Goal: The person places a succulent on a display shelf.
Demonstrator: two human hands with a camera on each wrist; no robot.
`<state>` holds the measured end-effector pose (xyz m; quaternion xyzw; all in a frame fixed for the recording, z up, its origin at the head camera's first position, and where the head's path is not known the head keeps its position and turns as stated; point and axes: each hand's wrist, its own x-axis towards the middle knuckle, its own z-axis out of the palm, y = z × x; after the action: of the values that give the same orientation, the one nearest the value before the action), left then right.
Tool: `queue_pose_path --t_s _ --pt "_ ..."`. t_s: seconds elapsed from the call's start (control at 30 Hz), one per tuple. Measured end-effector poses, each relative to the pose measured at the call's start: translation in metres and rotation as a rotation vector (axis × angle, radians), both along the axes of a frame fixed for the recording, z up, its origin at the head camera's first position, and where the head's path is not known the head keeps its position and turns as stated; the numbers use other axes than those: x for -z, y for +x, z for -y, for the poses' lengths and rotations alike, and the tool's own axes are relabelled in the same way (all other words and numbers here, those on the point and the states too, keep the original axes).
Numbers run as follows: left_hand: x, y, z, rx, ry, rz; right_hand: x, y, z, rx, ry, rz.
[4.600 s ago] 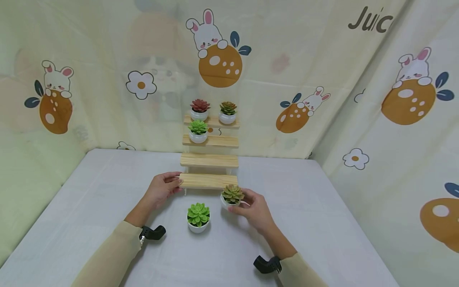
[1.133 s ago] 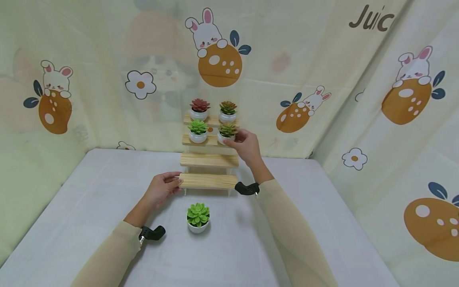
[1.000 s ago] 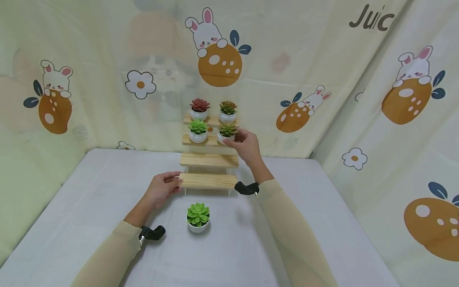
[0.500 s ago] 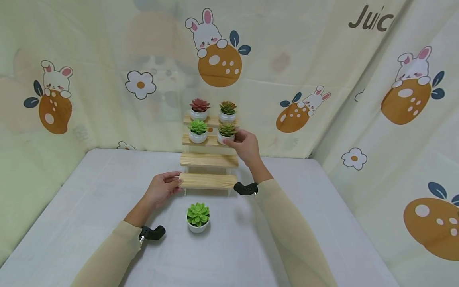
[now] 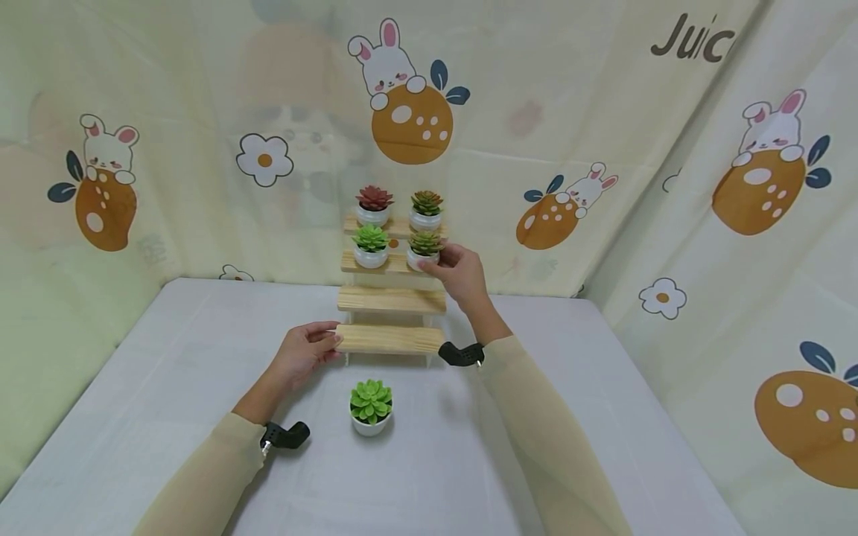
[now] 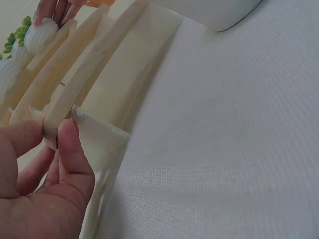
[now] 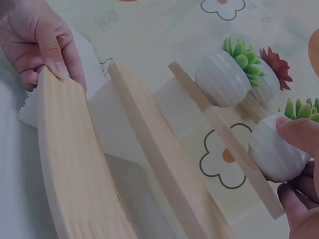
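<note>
A small stepped stand with wooden shelves [image 5: 392, 300] rises in the middle of the table. My left hand [image 5: 303, 354] pinches the left end of its lowest board [image 7: 75, 159], thumb on top. At the second shelf from the top, my right hand [image 5: 462, 277] holds a white pot with a brownish-green succulent [image 5: 425, 244] between thumb and fingers. Left of that pot stands a bright green succulent [image 5: 371, 246]. A red succulent [image 5: 373, 205] and an orange-tipped green one [image 5: 425, 208] sit on the top shelf. Another green succulent [image 5: 371, 406] stands on the table before the stand.
The white-covered table [image 5: 556, 417] spreads out around the stand. A printed curtain [image 5: 523, 82] hangs close behind it, and another sheet [image 5: 697, 246] closes off the right side. Each wrist wears a black device [image 5: 287, 435].
Over several seconds, my right hand has brought the brownish-green succulent from in front of the stand up to the second shelf. Within the last second both hands have stayed still.
</note>
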<state>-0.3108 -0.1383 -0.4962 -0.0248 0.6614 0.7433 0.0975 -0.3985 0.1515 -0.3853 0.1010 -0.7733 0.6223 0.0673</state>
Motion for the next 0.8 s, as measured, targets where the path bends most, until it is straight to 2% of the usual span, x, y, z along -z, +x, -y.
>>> queue_pose_path --t_s 0.13,0.4,0.57,0.8 --pt "0.000 0.000 0.001 0.000 0.011 -0.007 0.003 0.007 0.000 0.023 -0.058 -0.008" --pt "0.000 0.001 0.000 -0.003 0.021 -0.011 0.017 0.029 -0.004 0.138 -0.146 -0.045" --pt "-0.001 0.002 -0.001 -0.001 0.030 -0.008 0.027 0.046 -0.007 0.153 -0.196 -0.058" --pt "-0.001 0.002 -0.001 -0.005 0.029 0.003 0.046 0.068 -0.010 0.128 -0.203 -0.040"
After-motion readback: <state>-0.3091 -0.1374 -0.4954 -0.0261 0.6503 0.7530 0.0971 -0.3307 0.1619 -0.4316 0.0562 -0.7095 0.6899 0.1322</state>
